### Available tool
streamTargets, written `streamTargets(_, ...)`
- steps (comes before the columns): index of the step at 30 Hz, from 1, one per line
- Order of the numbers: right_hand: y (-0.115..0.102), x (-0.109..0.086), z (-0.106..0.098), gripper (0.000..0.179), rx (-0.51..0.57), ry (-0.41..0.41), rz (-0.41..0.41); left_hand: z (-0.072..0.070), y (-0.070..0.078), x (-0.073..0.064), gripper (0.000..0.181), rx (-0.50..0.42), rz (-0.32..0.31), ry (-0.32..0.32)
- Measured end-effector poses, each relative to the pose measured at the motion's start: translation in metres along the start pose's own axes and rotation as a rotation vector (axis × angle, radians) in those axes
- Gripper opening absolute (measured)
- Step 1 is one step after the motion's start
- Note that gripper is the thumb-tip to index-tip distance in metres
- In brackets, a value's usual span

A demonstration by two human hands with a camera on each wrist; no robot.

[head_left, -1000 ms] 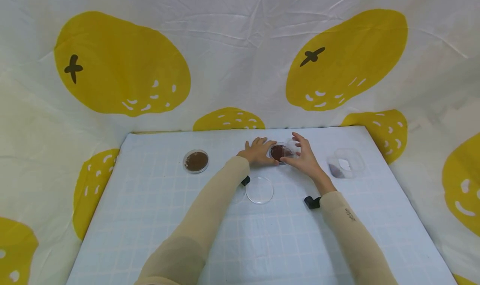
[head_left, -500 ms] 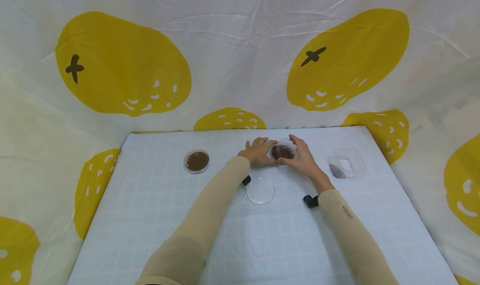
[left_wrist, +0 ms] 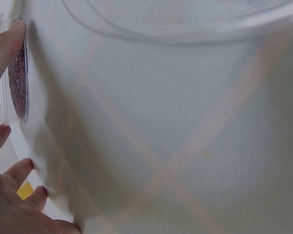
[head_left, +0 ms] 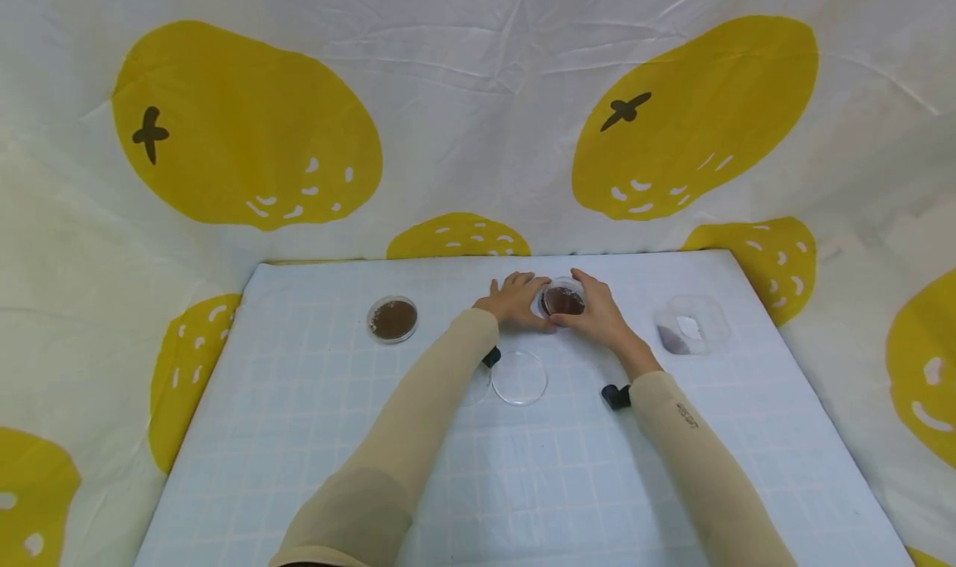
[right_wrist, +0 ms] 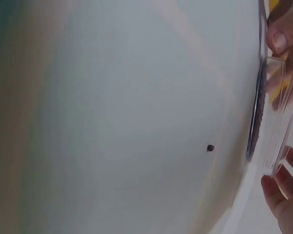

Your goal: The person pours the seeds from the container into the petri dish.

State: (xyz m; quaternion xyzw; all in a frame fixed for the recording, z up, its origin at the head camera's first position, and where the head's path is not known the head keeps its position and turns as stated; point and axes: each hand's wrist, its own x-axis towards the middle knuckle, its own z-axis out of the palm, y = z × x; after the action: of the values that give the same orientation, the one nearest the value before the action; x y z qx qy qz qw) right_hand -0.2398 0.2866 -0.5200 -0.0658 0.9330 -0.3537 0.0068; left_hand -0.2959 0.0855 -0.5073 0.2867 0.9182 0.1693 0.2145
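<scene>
Near the table's back edge a petri dish [right_wrist: 256, 117] holds dark reddish-brown granules. My left hand [head_left: 514, 303] holds it from the left, thumb and index finger spread along its rim, other fingers spread beside it. The left wrist view shows the thumb at the edge of the granule dish [left_wrist: 19, 87]. My right hand [head_left: 602, 318] grips a clear round lid [right_wrist: 278, 122] between thumb and fingers. In the head view the lid overlaps the dish from above; in the right wrist view it stands slightly tilted against it.
Another petri dish of brown material [head_left: 392, 320] stands at the left. Closer to me lies a clear round dish part [head_left: 519, 378]; a second one [head_left: 475, 387] is partly hidden by the left sleeve. A clear plastic box [head_left: 695, 325] with something dark inside stands at the right.
My right hand has moved left and brought the tilted lid from the dish's right side to over it, lying flatter now. The left hand has stayed in place.
</scene>
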Motion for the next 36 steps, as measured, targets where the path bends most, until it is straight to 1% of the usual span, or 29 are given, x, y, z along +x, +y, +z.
streamTargets(9, -0.004, 0.004, 0.003, 0.098, -0.08, -0.048, -0.014, -0.001, -0.001, 0.001, 0.095, 0.03, 0.008, -0.026)
streamTargets(15, -0.007, 0.007, 0.003, 0.098, -0.116, -0.061, -0.024, -0.001, -0.002, 0.003, 0.096, 0.056, 0.005, -0.03)
streamTargets(20, -0.008, 0.009, 0.005, 0.098, -0.14, -0.084, -0.004, -0.001, -0.003, 0.002, 0.098, 0.048, 0.004, -0.042)
streamTargets(25, -0.009, 0.01, 0.007, 0.098, -0.138, -0.107, 0.006, -0.004, -0.006, 0.001, 0.098, 0.048, 0.011, -0.052)
streamTargets(30, -0.01, 0.009, 0.008, 0.097, -0.128, -0.127, 0.002, -0.008, -0.012, 0.002, 0.091, 0.072, 0.028, -0.066)
streamTargets(32, -0.011, 0.009, 0.008, 0.096, -0.112, -0.131, 0.006, -0.01, -0.015, 0.003, 0.088, 0.064, 0.032, -0.069)
streamTargets(36, -0.011, 0.006, 0.006, 0.096, -0.084, -0.119, 0.028, -0.016, -0.019, 0.002, 0.085, 0.078, 0.039, -0.051)
